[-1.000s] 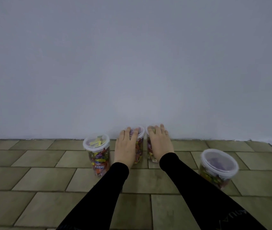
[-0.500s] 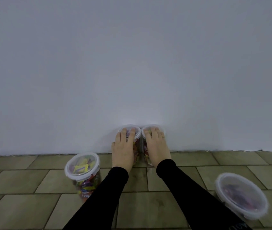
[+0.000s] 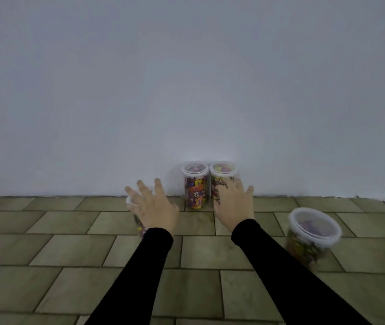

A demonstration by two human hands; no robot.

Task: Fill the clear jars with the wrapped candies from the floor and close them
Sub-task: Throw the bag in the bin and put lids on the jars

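Note:
Two lidded clear jars full of coloured wrapped candies stand side by side against the wall: the left jar (image 3: 195,184) and the right jar (image 3: 222,174). My left hand (image 3: 154,205) hovers with fingers spread over a third candy jar (image 3: 137,221), hiding most of it. My right hand (image 3: 233,202) is open, in front of the right wall jar's lower part. A fourth lidded jar (image 3: 311,233) of candies stands on the floor at the right, apart from both hands.
A plain white wall (image 3: 186,90) rises right behind the jars. The floor (image 3: 69,254) is olive-brown rectangular tiles. Black sleeves cover both forearms.
Both hands have come off the two wall jars and drawn back. My left hand moved left over the third jar. The view tilted down a little.

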